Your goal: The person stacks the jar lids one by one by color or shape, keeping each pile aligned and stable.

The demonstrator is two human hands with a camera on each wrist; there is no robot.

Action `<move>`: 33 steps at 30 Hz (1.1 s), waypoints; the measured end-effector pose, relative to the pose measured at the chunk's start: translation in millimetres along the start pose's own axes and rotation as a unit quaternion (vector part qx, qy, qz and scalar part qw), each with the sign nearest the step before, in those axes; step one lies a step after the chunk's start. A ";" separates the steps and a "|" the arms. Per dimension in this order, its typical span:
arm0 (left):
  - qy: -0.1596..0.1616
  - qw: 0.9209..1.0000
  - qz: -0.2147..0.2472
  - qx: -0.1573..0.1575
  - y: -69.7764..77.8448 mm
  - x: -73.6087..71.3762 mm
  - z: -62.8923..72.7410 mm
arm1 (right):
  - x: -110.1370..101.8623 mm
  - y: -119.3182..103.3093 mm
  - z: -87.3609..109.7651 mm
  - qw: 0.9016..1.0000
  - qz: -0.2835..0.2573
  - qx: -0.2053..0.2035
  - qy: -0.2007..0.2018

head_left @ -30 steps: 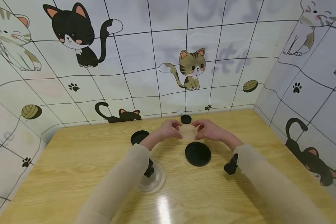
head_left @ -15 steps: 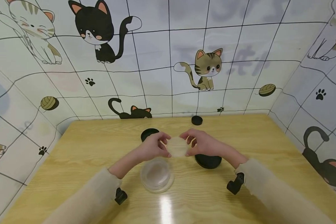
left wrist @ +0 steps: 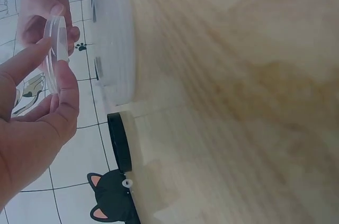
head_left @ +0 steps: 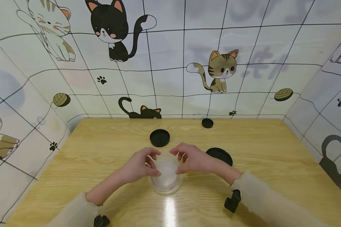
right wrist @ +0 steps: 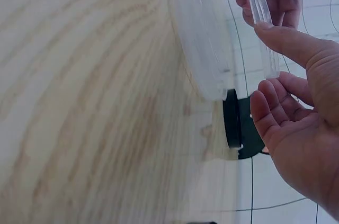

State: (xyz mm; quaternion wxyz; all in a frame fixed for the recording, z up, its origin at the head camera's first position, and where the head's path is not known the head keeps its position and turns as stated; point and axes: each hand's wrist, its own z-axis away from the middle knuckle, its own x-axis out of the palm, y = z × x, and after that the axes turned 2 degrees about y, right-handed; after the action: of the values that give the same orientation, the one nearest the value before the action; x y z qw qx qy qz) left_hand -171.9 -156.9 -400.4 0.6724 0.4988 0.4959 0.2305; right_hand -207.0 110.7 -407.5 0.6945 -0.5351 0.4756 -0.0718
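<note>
Both hands hold a small clear round plastic lid (head_left: 167,161) by its opposite edges. The left hand (head_left: 140,164) pinches its left side between thumb and fingers; the right hand (head_left: 194,159) pinches the right side. Beneath it lies a stack of wider clear round plastic pieces (head_left: 165,190) on the table, partly hidden from the head camera. Both wrist views show a gap between the held lid (left wrist: 59,41) and the stack (left wrist: 117,44). Seen edge-on in the right wrist view, the lid (right wrist: 266,41) is a thin ridged disc.
Three black round pieces rest on the wooden table (head_left: 108,138): a shallow black dish (head_left: 159,138) behind the hands, a larger black disc (head_left: 220,155) partly behind the right forearm, and a small black disc (head_left: 207,123) at the back edge. A cat-print sheet (head_left: 170,78) hangs behind.
Both hands have brought the clear lid from the back of the table, near the small black disc, toward the front left, over the clear stack. The head view has turned slightly left.
</note>
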 end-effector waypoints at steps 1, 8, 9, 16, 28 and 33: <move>-0.001 1.000 -0.002 0.000 -0.1 0.2 3.2 | 3.0 -1.2 -0.2 1.000 0.004 0.003 -0.001; -0.004 1.000 -0.012 0.000 -5.2 3.9 15.0 | 15.1 -4.2 0.0 0.999 0.032 0.006 -0.015; -0.003 1.000 -0.013 0.000 -6.3 4.8 15.8 | 16.0 -3.9 0.0 0.999 0.036 0.005 -0.018; 0.001 1.000 -0.005 -0.006 -11.5 10.2 19.9 | 22.3 -0.5 0.3 0.998 0.050 0.003 -0.029; 0.004 0.999 -0.033 -0.014 -19.9 10.3 19.9 | 26.9 2.9 -1.1 0.998 0.047 0.012 -0.034; 0.002 0.999 -0.035 -0.009 -20.1 10.4 19.5 | 27.7 3.0 -0.9 0.998 0.041 0.022 -0.034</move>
State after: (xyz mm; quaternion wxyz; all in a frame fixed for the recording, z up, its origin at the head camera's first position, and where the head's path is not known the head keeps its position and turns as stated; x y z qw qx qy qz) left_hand -154.0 -165.1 -422.7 0.6838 0.4746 0.5118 0.2127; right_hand -194.0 94.5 -426.1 0.7243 -0.5023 0.4710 -0.0354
